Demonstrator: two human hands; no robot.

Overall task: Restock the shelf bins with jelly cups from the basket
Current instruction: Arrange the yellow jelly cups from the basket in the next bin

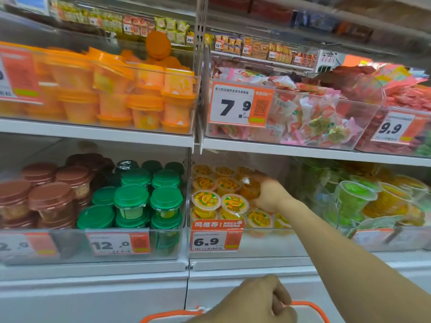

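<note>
the right hand has its fingers curled round a yellow jelly cup, holding it over the back rows of the yellow-cup bin on the lower shelf, just above the cups already lying there. the cup is blurred, so whether it touches the ones beneath i cannot tell. the left hand is fisted round the orange handle of the basket, which sits at the bottom edge of view; what is left inside it is out of sight.

left of this bin stand the green-lidded cups, and further left the brown-lidded ones; above are the orange cups.

the risk, as i judge it: the cups here lie loosely heaped, so one let go on a sloping lid could roll forward, knock its neighbours, or tip over the low clear front by the 6.9 price tag. the forearm also crosses the front rows and could drag them out as it pulls back.
</note>
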